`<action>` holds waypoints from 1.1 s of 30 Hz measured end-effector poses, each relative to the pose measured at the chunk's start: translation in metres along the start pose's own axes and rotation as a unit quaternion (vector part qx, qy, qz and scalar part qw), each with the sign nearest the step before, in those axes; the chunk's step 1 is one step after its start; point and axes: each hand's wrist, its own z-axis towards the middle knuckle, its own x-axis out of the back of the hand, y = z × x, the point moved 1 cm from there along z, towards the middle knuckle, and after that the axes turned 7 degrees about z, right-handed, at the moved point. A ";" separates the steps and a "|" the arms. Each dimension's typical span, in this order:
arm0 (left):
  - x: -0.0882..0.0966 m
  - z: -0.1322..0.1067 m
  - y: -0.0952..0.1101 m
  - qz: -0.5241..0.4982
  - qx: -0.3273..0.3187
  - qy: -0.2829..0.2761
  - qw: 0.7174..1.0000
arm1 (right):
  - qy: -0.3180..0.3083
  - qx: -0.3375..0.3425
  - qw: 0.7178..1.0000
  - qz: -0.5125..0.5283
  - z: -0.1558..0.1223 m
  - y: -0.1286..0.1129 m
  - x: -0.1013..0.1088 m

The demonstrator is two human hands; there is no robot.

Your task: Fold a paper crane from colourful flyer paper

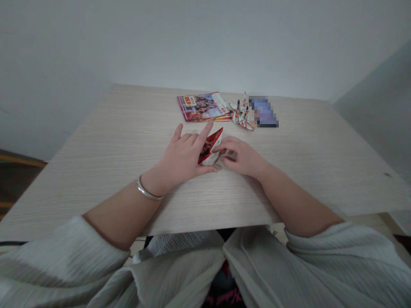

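A small folded piece of red and white printed paper (212, 145) lies on the light wooden table (112, 141) between my hands. My left hand (184, 156) rests flat on its left side, fingers stretched out, the index finger lying along the fold. My right hand (240, 156) pinches the paper's right edge with curled fingers. A silver bangle (147, 192) circles my left wrist.
At the table's far side lie a colourful printed flyer (202, 107), a finished folded paper figure (242, 114) and a blurred flat bluish object (265, 112). Grey walls stand behind and to the right. The table's front edge is close to my body.
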 end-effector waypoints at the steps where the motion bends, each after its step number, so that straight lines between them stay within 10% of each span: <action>1: 0.000 0.000 0.000 -0.005 0.001 -0.004 1.000 | -0.007 -0.002 1.000 0.001 0.000 0.001 0.000; 14: 0.011 -0.003 0.000 -0.043 -0.041 -0.109 0.992 | 0.024 -0.030 0.999 0.008 0.000 0.009 0.005; 33: 0.020 0.003 -0.005 -0.034 -0.004 -0.006 0.999 | 0.127 0.008 0.991 0.030 -0.003 0.011 0.010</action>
